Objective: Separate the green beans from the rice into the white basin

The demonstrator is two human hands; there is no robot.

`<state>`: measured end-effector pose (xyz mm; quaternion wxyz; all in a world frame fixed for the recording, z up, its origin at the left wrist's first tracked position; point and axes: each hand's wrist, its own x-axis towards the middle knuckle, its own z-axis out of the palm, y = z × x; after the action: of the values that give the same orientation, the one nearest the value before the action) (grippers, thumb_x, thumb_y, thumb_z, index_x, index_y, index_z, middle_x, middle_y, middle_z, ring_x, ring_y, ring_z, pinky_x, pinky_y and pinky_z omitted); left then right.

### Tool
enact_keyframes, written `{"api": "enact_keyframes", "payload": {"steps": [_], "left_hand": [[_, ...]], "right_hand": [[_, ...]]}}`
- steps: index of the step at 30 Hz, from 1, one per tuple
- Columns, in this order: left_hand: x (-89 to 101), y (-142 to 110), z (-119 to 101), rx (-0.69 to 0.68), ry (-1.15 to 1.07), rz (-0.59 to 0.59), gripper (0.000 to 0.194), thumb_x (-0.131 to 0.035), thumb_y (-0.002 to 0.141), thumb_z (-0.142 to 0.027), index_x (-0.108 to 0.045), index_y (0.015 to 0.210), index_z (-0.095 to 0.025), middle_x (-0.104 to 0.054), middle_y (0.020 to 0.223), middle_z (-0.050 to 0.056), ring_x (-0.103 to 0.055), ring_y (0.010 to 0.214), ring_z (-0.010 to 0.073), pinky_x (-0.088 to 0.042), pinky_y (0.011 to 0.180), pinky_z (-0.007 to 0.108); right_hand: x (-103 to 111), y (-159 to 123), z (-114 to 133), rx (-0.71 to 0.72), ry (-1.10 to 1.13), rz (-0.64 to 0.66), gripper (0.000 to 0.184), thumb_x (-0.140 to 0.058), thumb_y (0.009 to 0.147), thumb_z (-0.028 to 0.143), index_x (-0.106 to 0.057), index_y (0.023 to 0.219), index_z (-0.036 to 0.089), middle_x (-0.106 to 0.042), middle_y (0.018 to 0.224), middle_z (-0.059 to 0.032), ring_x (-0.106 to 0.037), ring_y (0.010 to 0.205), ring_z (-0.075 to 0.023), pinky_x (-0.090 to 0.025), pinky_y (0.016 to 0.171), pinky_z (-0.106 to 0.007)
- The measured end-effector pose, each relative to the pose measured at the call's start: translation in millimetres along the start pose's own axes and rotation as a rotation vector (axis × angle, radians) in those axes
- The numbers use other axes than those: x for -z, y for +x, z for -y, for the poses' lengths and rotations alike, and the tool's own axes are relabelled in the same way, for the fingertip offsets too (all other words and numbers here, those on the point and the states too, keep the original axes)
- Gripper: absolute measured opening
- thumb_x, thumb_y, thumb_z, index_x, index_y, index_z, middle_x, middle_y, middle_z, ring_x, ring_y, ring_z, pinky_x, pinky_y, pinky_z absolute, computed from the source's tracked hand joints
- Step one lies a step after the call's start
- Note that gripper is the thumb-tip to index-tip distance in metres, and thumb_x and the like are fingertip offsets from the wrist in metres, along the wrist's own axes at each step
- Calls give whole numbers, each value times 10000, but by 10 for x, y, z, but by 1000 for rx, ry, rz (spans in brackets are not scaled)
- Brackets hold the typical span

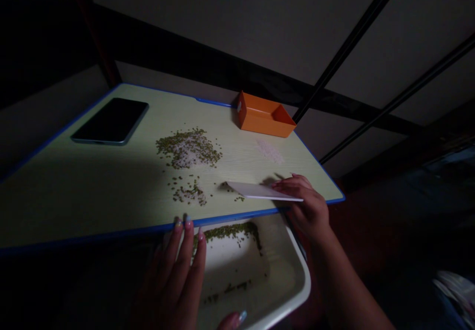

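Nearest, the left hand (181, 265) is stretching its fingers out nearly straight with narrow gaps, the thumb standing well apart; the fingertips are reaching the tabletop's blue front edge, though whether they are pressing on it I cannot tell. Beside and beyond that hand, a white tub (307, 281) is sitting partly under the edge, with small green beans (237, 231) lying mostly along its far side and a few dark bits scattering nearer. To the right, the right hand (308, 206) is holding a thin white card (261, 191), its fingers closing on the right end, while the card's left end is pointing towards a few loose beans (239, 198) lying just beside it on the tabletop (92, 191). Left of the card, a small cluster (190, 194) of beans and white grains is lying apart from both hands. Farther off, a larger mixed heap (189, 148) is spreading out, and a patch of white grains (269, 151) is lying to its right. Beyond these, a dark-screened tablet (113, 120) is resting at left, and an orange box (265, 122) is standing at the far edge, showing a white round spot too small to read.
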<state>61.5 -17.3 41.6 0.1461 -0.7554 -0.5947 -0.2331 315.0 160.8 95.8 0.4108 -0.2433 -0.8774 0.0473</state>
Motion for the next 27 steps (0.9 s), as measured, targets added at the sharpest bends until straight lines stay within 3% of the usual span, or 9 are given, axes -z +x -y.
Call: {"api": "enact_keyframes", "payload": {"steps": [27], "left_hand": [[1,14,-33,20,-37,-9,961,-553,760,-665,-313,1464,-56,-339,1561,245,-269,1473,389,-397,1064,517]], "right_hand": [[123,-73,107,8,-25,47,329,-526,868,65,-679,1084,260,-768,1019,-43,-705,973,-218,-412,1021,-494]]}}
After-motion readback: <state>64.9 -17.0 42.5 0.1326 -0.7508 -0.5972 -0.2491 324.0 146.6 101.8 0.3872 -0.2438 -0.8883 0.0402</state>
